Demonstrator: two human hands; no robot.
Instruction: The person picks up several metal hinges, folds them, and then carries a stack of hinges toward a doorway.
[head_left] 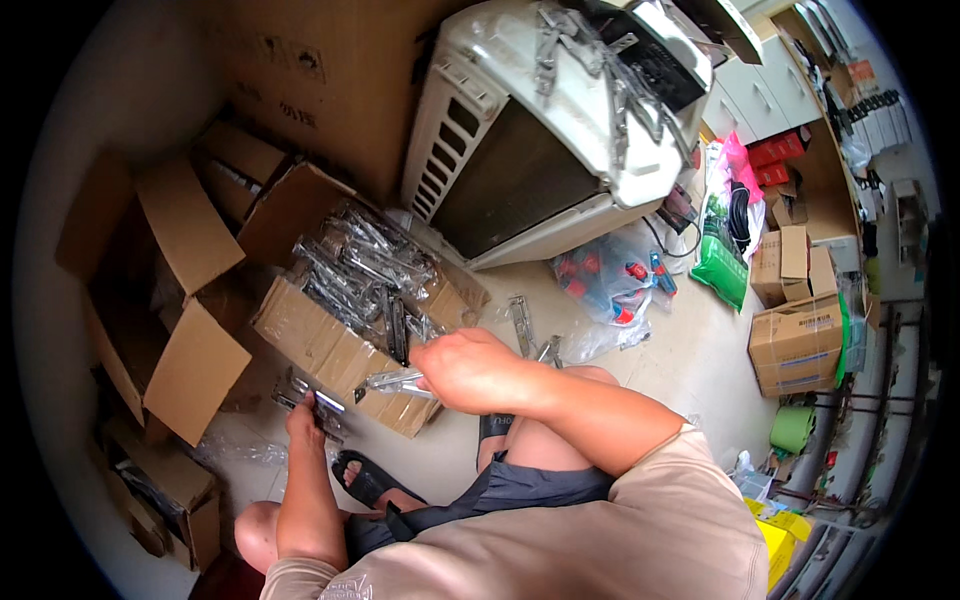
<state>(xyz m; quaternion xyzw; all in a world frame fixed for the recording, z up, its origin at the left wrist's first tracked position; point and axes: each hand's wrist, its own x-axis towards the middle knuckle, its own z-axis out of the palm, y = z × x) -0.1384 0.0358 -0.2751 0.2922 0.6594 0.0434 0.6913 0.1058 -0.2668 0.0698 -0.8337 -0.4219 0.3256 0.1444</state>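
My right hand (465,370) is closed round a slim, shiny metal piece in clear plastic wrap (395,382), held over the near flap of an open cardboard box (320,335). That box is heaped with similar plastic-wrapped metal pieces (350,262), long and narrow; their exact kind is too small to make out. Lower and to the left, my left hand (303,420) grips dark, shiny metal pieces (318,405) beside the box's near corner. How many it holds cannot be told. More wrapped pieces (521,325) lie on the floor right of the box.
An open, tall carton (190,350) stands at the left. A white pet carrier (520,150) with straps on top sits beyond the box. Plastic bags (610,280), a green packet (720,265) and taped cartons (797,345) line the right side. Shelving runs along the far right.
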